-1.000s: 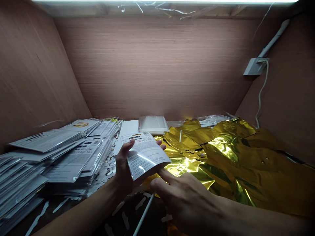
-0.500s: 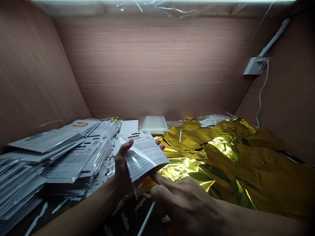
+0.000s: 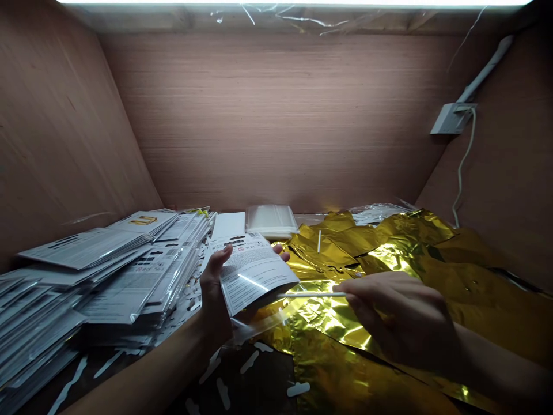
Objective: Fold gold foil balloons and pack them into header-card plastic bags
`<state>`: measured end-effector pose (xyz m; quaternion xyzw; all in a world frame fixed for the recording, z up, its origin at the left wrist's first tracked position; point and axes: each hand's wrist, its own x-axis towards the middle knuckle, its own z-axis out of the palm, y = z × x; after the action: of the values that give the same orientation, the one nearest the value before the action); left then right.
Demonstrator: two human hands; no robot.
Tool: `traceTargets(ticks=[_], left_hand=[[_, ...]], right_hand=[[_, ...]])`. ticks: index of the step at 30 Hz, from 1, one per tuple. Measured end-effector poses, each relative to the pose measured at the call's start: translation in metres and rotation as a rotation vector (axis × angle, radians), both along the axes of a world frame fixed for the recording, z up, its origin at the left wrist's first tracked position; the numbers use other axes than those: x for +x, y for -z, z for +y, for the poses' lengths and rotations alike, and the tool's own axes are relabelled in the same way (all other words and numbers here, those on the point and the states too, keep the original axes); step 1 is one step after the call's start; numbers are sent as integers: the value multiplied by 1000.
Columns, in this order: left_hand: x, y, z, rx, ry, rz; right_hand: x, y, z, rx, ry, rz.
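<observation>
My left hand is closed round a clear plastic bag with a printed white card in it, thumb on the near side and fingertips showing past its right edge. The bag's clear lower end hangs loose toward me. Between thumb and fingers, my right hand pinches a thin white straw, held level. Its tip points left, at the bag's lower right edge; whether it is inside the bag I cannot tell. Crumpled gold foil pieces lie under the right hand.
Stacks of bagged cards fill the left side. At the back lie a white card and a pile of clear bags. Another white straw rests on the foil. White paper scraps lie in front. A socket box hangs at right.
My right hand has moved right, away from the bag's lower edge. The straw has swung from pointing down toward me to level. The left hand keeps hold of the bag.
</observation>
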<state>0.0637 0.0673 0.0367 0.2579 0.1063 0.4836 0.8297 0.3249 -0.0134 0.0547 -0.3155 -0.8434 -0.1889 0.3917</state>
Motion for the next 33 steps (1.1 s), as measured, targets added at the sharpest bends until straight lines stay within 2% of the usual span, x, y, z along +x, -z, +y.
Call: traceTargets(ticks=[3, 6, 12, 20, 23, 28, 33], left_hand=[[1, -1, 1, -30, -42, -19], [1, -2, 1, -63, -77, 8], [3, -5, -7, -55, -81, 17], [7, -9, -10, -116, -144, 23], [9, -9, -10, -106, -146, 42], [13, -7, -12, -56, -240, 49], [12, -5, -16, -22, -206, 38]], right_hand=[[14, 3, 3, 9, -18, 40], [16, 5, 5, 26, 18, 36], [8, 11, 4, 106, 92, -11], [3, 13, -8, 110, 144, -17], [-3, 11, -10, 134, 185, -26], [-17, 12, -13, 150, 245, -77], [-23, 21, -4, 164, 287, -77]])
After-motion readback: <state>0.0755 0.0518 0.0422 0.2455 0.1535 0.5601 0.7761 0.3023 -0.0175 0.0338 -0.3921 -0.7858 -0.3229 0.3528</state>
